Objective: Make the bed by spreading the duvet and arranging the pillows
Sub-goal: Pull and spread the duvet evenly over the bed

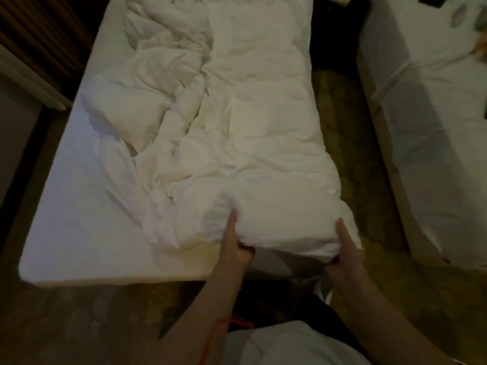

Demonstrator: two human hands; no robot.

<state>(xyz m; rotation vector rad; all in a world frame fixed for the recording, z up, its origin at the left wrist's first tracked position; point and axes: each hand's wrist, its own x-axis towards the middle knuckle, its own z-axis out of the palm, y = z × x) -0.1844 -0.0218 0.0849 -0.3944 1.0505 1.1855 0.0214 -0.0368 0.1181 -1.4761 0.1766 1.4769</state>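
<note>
Gripping the near edge of the duvet point(237, 143): left hand point(235, 246) and right hand point(345, 248) both pinch its folded hem, thumbs on top. Duvet lies crumpled up the right half of the bed point(66, 233), extending away from both hands.

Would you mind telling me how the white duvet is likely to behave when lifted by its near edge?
The duvet will probably be floppy: it lies crumpled in deep folds. It likely sags between the left hand and right hand gripping it. It looks puffy, so probably light for its bulk.
</note>
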